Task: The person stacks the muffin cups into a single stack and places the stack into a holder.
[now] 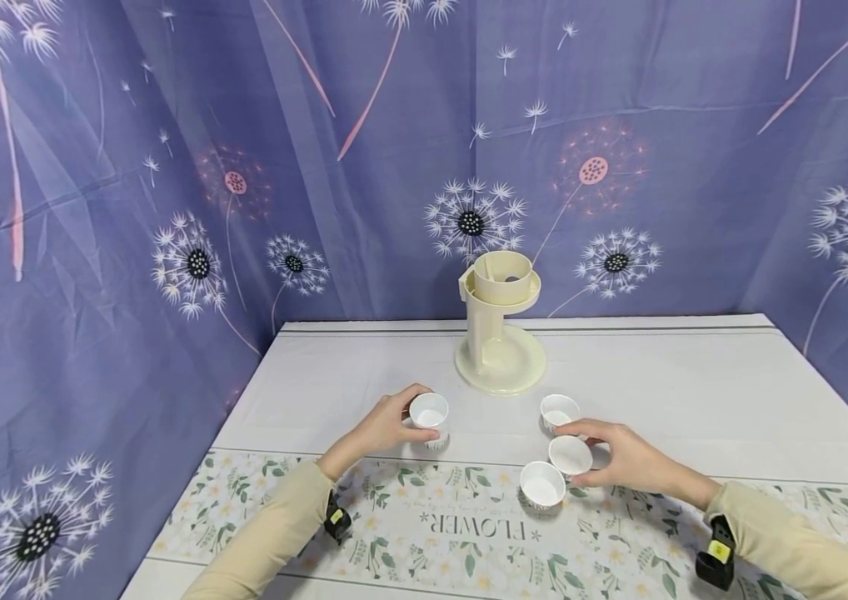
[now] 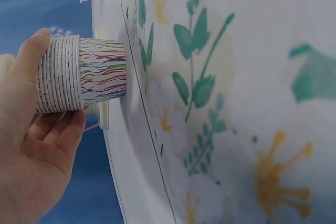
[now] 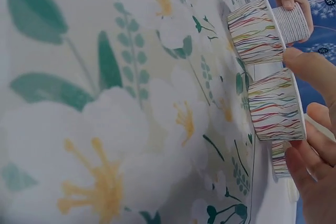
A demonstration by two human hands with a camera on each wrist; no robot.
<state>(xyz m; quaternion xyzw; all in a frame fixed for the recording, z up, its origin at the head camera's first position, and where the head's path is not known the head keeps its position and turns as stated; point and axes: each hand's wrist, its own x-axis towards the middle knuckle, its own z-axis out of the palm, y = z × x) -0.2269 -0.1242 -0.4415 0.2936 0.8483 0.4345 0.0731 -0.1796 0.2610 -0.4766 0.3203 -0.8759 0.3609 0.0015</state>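
Note:
My left hand (image 1: 385,423) grips a stack of nested paper cups (image 2: 59,74), fingers and thumb around the rims. The stack stands upright on the table, wavy coloured lines on its lowest cup. With thumb and fingers of my right hand (image 1: 630,458) I hold a single paper cup (image 1: 571,457) by its sides near the rim. A second paper cup (image 1: 542,486) stands close beside it, nearer to me. Behind is a third paper cup (image 1: 559,411), partly overlapped by my right fingertips in the head view. These cups show the same coloured lines in the right wrist view.
A cream plastic stand (image 1: 502,367) with a round base and a raised cylindrical holder is at the back middle of the table (image 1: 664,375). A flower-printed band (image 1: 469,517) crosses the table's front part. Blue dandelion-print curtains (image 1: 394,167) hang behind and at the sides.

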